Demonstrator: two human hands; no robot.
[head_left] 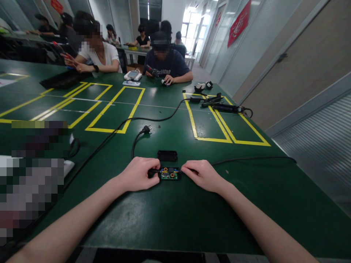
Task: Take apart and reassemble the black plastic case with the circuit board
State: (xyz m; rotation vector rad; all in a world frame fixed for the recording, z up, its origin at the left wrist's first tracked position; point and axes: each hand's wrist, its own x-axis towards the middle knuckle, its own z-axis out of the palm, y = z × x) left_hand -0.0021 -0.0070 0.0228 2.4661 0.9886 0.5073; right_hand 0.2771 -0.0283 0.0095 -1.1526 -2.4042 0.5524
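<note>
Head view: on the green table [175,219] I saw the left hand [138,174] and right hand [204,175] each pinching one end of an opened adapter [169,174] near the front edge. A lid [167,156] lay just behind it, and a plug [146,129] farther back.

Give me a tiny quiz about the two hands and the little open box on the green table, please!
1. True or false: the small open black plastic case with a green circuit board lies between the left hand and the right hand.
2. Where is the flat black rectangular plastic lid? A) on the case B) on the table just beyond the case C) in the right hand
3. What colour are the taped rectangles on the green table?
Key: 1 true; 2 B; 3 yellow.
</note>
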